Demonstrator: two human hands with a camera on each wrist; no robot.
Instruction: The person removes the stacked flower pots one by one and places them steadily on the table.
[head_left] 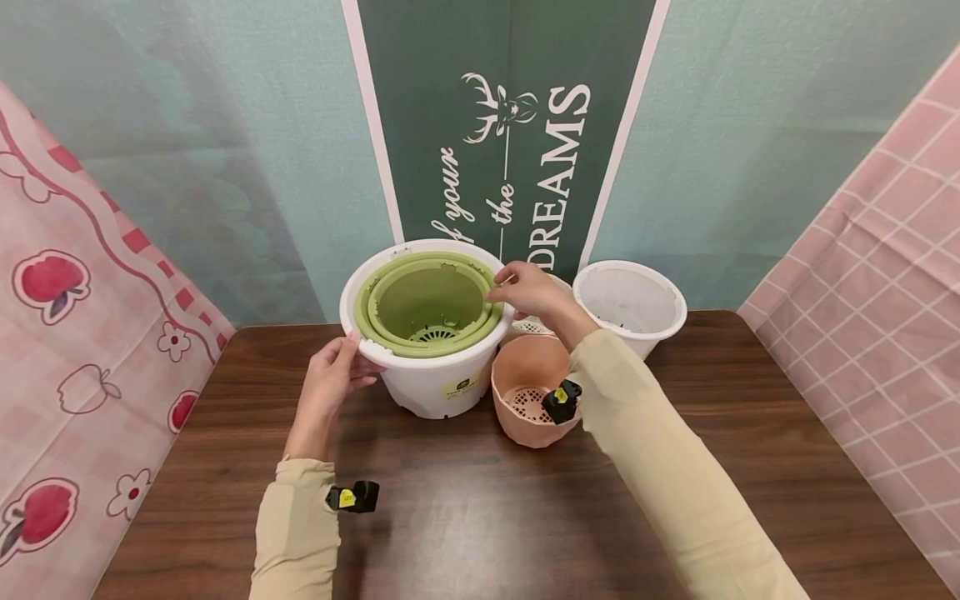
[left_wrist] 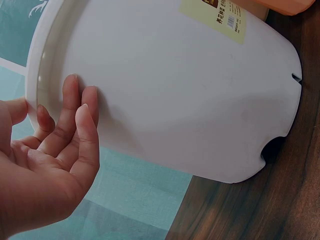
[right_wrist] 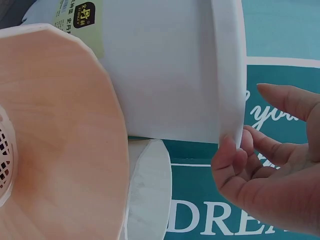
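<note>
A large white flowerpot [head_left: 431,385] stands upright at the back of the table, a yellowish label on its side. Nested inside it are green pots [head_left: 431,300], one rim within another, with a slotted bottom showing. My left hand [head_left: 333,371] grips the white pot's rim at the left, thumb at the edge and fingers beneath; the left wrist view shows these fingers [left_wrist: 70,115] along the pot's wall. At the opposite side is my right hand [head_left: 532,292], its lower fingers touching the white rim in the right wrist view, while the thumb [right_wrist: 285,97] stays apart from it.
Right beside the white pot stands a peach faceted pot [head_left: 528,425] with a perforated bottom. A cream pot [right_wrist: 150,185] is behind it, partly hidden. Farther right is another white pot [head_left: 630,304]. A printed curtain [head_left: 510,167] hangs behind the wooden table [head_left: 450,517].
</note>
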